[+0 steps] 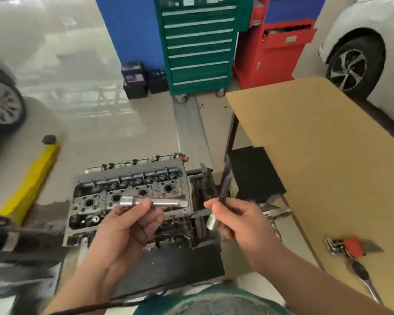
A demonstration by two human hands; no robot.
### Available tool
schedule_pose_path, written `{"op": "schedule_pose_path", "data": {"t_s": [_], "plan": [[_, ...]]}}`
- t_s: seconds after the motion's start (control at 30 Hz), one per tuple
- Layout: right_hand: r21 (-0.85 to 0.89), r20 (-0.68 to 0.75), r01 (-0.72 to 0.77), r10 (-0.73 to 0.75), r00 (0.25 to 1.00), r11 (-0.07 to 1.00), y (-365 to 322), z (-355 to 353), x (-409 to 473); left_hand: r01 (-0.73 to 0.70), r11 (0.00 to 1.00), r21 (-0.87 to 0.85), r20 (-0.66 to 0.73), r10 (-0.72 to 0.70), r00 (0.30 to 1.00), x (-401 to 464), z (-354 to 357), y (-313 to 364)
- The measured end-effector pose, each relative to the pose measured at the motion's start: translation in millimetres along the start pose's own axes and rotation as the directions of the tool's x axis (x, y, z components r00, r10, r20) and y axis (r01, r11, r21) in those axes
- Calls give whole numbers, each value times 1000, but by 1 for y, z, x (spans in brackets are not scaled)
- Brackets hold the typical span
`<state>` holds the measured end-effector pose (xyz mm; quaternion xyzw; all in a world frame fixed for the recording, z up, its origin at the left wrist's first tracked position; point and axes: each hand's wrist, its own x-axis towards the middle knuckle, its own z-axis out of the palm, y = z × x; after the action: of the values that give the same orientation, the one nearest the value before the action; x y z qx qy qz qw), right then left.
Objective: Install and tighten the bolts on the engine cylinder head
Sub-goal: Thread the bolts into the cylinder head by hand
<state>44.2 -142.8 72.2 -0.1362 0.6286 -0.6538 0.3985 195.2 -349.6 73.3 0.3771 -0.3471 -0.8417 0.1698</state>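
Note:
The engine cylinder head [132,189] sits on a dark stand low in the middle of the head view, its round bores facing up. My left hand [132,221] holds a silver socket extension bar [168,203] level above the head, pinching it near its thick left end. My right hand [237,219] grips a dark-handled ratchet wrench [224,189]; the handle points up and away, and the silver drive end [212,222] hangs below my fingers. The two tools are apart. No bolts can be made out in the blur.
A cardboard-covered table [316,155] stands at right with a red-handled tool [348,246] and another ratchet [364,280] on it. A green tool cabinet [198,46] and a red cabinet [273,48] stand behind. Cars sit far left and far right; a yellow lift arm [32,178] lies left.

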Motion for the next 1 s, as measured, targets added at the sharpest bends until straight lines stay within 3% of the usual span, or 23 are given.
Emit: {"op": "schedule_pose_path", "data": {"t_s": [0.2, 0.4, 0.53, 0.7, 0.9, 1.0], "plan": [[101, 59, 30, -37, 998, 994, -21, 99, 29, -38, 994, -103, 4, 39, 999, -15, -68, 53], [102, 37, 63, -67, 997, 993, -24, 173, 38, -49, 989, -143, 149, 70, 986, -16, -121, 100], [235, 25, 41, -49, 998, 971, -23, 206, 43, -38, 994, -102, 222, 60, 973, -10, -142, 117], [262, -33, 7, 2, 999, 965, -14, 235, 43, -102, 990, 96, 248, 76, 966, -2, -165, 142], [422, -29, -2, 15, 999, 906, -7, 251, 44, -85, 996, 30, 230, 76, 970, 8, -165, 149], [370, -44, 20, -4, 999, 929, -14, 244, 48, -132, 983, 129, 235, 99, 967, 9, -158, 149]]}}
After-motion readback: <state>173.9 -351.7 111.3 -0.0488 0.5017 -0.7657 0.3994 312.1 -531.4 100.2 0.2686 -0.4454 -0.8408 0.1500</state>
